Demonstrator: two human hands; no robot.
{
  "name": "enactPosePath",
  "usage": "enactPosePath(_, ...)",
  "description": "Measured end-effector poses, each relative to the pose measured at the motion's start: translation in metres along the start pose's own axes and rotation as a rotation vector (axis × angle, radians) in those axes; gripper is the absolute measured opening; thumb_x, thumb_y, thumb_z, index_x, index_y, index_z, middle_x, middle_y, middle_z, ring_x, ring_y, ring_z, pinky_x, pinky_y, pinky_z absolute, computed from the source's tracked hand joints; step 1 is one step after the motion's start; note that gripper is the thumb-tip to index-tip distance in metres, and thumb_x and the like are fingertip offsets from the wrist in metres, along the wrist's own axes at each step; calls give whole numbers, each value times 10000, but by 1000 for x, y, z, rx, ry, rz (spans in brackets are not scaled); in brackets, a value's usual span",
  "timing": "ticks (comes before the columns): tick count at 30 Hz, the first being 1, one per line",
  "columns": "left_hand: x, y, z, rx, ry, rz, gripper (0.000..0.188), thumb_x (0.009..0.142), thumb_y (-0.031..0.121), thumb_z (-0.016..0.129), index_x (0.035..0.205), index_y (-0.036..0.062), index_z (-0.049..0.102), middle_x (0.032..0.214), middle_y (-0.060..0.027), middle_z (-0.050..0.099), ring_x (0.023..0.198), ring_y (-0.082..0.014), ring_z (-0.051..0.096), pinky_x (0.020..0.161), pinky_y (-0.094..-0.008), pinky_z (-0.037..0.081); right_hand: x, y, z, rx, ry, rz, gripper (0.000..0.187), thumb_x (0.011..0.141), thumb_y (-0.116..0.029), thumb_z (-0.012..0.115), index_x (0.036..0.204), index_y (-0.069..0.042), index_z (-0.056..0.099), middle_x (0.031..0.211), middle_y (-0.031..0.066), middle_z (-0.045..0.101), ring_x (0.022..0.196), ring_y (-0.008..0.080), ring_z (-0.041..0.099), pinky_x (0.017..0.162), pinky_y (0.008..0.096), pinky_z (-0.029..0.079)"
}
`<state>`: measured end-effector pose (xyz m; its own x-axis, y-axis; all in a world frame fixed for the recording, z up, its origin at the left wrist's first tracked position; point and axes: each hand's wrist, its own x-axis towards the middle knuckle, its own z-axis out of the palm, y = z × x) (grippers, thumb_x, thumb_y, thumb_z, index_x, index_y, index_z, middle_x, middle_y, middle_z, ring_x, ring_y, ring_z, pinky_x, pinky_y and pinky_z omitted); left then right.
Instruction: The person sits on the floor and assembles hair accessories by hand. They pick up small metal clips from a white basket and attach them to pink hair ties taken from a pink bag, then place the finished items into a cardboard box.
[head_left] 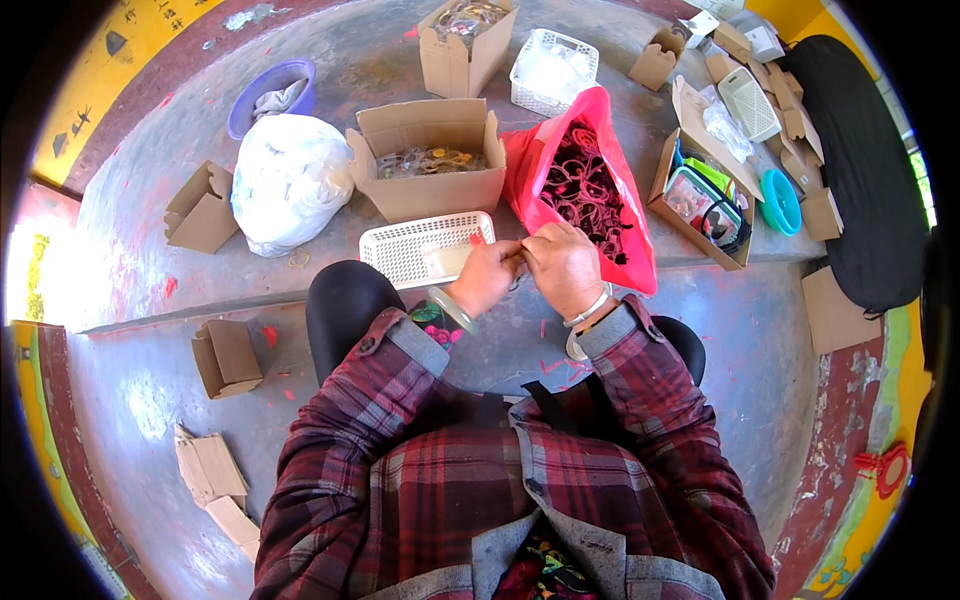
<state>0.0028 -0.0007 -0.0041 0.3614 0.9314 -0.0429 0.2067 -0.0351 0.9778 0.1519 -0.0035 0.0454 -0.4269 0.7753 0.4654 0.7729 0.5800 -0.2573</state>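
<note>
My left hand (485, 276) and my right hand (563, 268) meet in front of me, fingers pinched together. What lies between the fingertips is too small and covered to name. Just left of the hands is a shallow white perforated basket (390, 255), with a pale flat piece and a bit of red inside. Behind my right hand leans a pink-red bag (527, 180), its mouth showing many dark red and black cords (585, 190). Beyond the basket, an open cardboard box (430, 198) holds small items in clear plastic.
A stuffed white plastic bag (290, 185) and a purple basin (240, 112) are at left. Another white basket (545, 103) stands at the back. On the right are a carton of mixed items (662, 195), a teal bowl (780, 202) and a long black bag (850, 180). A step edge crosses ahead.
</note>
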Motion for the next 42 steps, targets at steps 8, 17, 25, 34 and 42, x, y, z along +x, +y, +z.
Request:
enactPosePath(8,-3,-5,3,153,68,75,178,808,69,541,956,6,616,716,-159,612,640,-208,588,618,-303,453,-2,0,6,-2,21,-8,66,675,-92,590,635,-65,545,676,81,516,691,271,535,621,379,431)
enactPosePath(17,-3,-1,1,224,18,54,187,807,95,508,931,18,624,811,-215,620,766,-370,603,669,-387,477,-2,-3,5,-16,-3,3,90,644,-74,598,621,-59,512,675,92,511,683,284,526,607,387,430)
enactPosePath(25,-8,1,5,284,42,87,161,796,72,476,829,-1,614,718,-194,612,673,-315,605,627,-371,464,-6,-3,5,-11,-110,2,79,636,-101,600,632,-59,534,698,93,531,725,283,533,641,388,430)
enactPosePath(34,-9,1,6,246,39,41,158,810,64,459,812,-2,602,713,-171,613,668,-283,602,623,-357,460,-6,-3,6,-12,-104,-3,81,640,-98,596,634,-53,529,700,100,531,713,290,531,628,392,428)
enactPosePath(42,-9,3,6,287,10,29,160,810,57,455,828,-1,603,732,-174,617,695,-293,607,649,-364,465,-7,-6,5,-79,-171,26,65,646,-134,597,656,-73,577,723,74,550,777,259,550,690,379,427)
